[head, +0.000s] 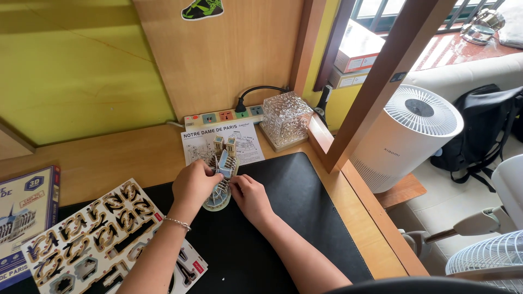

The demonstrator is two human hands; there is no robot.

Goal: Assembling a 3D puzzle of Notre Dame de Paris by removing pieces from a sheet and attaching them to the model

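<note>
From the head camera, both hands are working over a small card model of a cathedral (222,177) that is sitting on the black desk mat (294,218), just in front of the printed instruction sheet (220,142). The left hand (194,184) is curling around the model's left side, fingers closed on its wall, while the right hand (249,197) is pinching at the right side near the rounded end — both are gripping the model, neither lying loose.

The model is looking light and fragile: thin foam-card pieces slotted together, likely to bend or pop apart under a hard squeeze. Holding it low by the flat base or along the long side walls seems the safer grip — not by the twin towers or the thin arched ribs.

To the left, punched-out part sheets (98,239) are lying on the mat beside the puzzle box (24,218). Behind, a power strip (226,116) and a patterned glass cube lamp (286,121) are sitting against the wooden wall.
</note>
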